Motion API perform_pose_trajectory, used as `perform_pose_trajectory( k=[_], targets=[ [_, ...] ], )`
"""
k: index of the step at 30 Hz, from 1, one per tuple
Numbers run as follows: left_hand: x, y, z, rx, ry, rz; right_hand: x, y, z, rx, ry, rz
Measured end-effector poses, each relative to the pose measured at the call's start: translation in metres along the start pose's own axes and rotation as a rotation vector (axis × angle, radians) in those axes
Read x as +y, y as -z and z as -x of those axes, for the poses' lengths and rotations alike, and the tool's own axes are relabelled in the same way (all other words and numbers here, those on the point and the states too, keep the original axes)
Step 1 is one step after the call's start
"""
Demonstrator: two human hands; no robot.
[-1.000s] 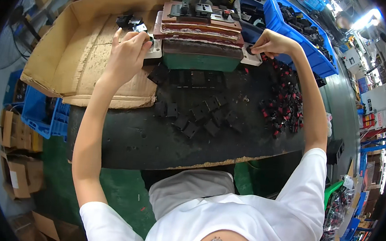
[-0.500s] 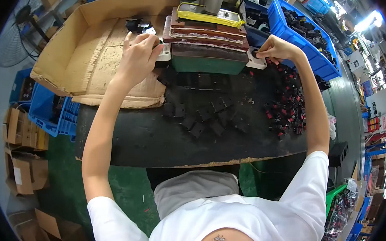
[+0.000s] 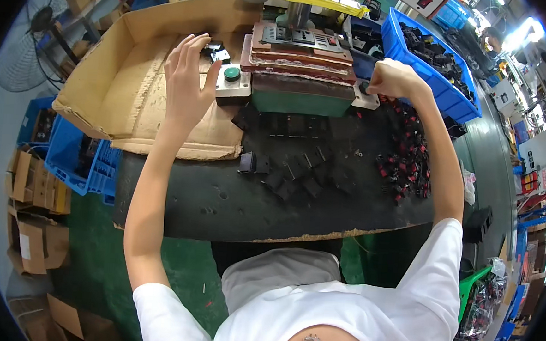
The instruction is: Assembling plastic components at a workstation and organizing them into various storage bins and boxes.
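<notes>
My left hand (image 3: 187, 79) is open, fingers stretched out, above the cardboard box beside a green push button (image 3: 231, 74) on a white-topped control block. It touches neither. My right hand (image 3: 396, 80) is closed in a loose fist at the dark push button (image 3: 363, 87) on the right block (image 3: 366, 101); whether it touches the button I cannot tell. Nothing shows in its fingers. Between the hands stands a press base (image 3: 300, 95) with stacked brown plates. On top lies a fixture holding dark and grey plastic parts (image 3: 304, 37). The yellow-edged press head (image 3: 316, 1) hangs above it.
A cut-open cardboard box (image 3: 101, 89) with a few black parts stands at left. Black housings (image 3: 298, 172) lie on the dark table (image 3: 219, 211). Small red-and-black parts (image 3: 407, 154) are heaped at right, below a blue crate (image 3: 432, 61) of black parts.
The press head has risen off the plates, uncovering the fixture and its parts. My left hand has come off its button and opened. My right hand has shifted slightly off its button. The view has shifted slightly.
</notes>
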State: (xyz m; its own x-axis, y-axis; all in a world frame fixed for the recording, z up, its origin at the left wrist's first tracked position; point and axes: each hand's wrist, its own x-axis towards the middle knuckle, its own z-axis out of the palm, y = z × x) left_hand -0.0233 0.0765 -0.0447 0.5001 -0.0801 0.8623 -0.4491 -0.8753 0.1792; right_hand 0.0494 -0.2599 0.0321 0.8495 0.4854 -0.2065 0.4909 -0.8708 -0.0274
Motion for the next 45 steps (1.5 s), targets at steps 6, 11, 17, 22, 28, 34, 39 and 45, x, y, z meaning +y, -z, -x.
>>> perform_pose_trajectory(
  k=[6,11,17,22,28,34,39,45],
  targets=[
    [0.008,0.006,-0.002,0.083,-0.045,0.025,-0.051,-0.009,-0.032,0.765,0.149,-0.015],
    [0.014,0.004,-0.002,0.108,-0.159,0.015,-0.047,-0.027,-0.082,0.649,0.394,-0.069],
    [0.012,0.004,0.001,0.056,-0.124,0.076,-0.043,-0.022,-0.090,0.628,0.503,0.014],
    [0.034,-0.004,-0.003,0.108,0.354,0.770,-0.065,-0.017,-0.054,0.909,0.475,0.184],
    [0.058,0.011,0.004,-0.643,0.815,1.202,-0.118,-0.049,0.022,1.021,0.564,0.231],
    [0.063,0.004,0.014,-0.573,0.360,1.043,-0.110,-0.055,0.056,0.995,0.220,-0.096],
    [0.067,0.000,0.014,-0.480,0.225,1.017,-0.095,-0.077,0.062,0.819,0.236,-0.567],
    [0.067,0.001,0.014,-0.517,0.223,0.967,-0.093,-0.085,0.060,0.789,0.232,-0.666]
  ],
)
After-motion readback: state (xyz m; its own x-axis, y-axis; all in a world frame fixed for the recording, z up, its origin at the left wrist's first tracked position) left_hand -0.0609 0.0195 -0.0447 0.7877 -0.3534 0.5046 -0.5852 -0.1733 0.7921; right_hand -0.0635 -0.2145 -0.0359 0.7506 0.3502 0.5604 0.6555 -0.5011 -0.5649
